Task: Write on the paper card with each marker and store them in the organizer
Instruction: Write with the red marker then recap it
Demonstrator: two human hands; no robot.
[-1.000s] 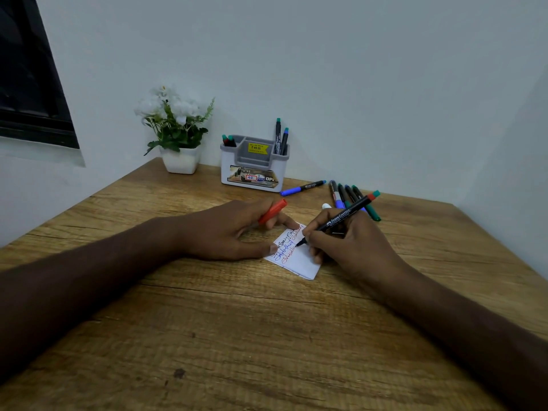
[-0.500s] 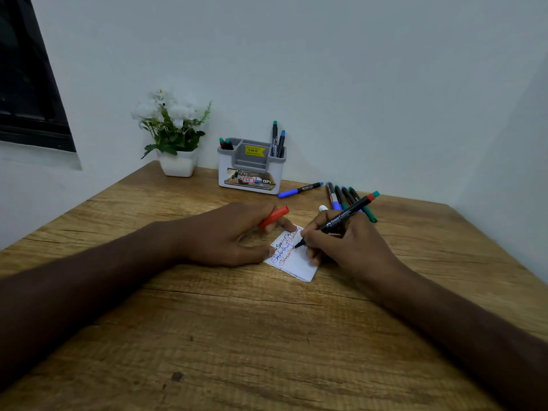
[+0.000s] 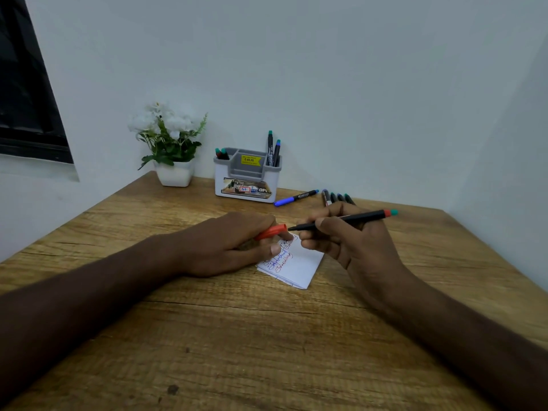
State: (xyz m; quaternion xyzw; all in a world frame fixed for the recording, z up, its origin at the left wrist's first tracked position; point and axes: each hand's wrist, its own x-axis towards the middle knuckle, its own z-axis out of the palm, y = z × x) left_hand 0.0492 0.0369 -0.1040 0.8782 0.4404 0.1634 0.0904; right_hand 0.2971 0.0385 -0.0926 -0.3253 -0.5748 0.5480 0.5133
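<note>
Fingers (image 3: 326,225) grip the marker (image 3: 350,220), tip just beside the red cap (image 3: 271,232).

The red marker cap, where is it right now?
In the head view, the red marker cap is pinched in the left hand just above the white paper card, its open end facing the black marker's tip.
</note>
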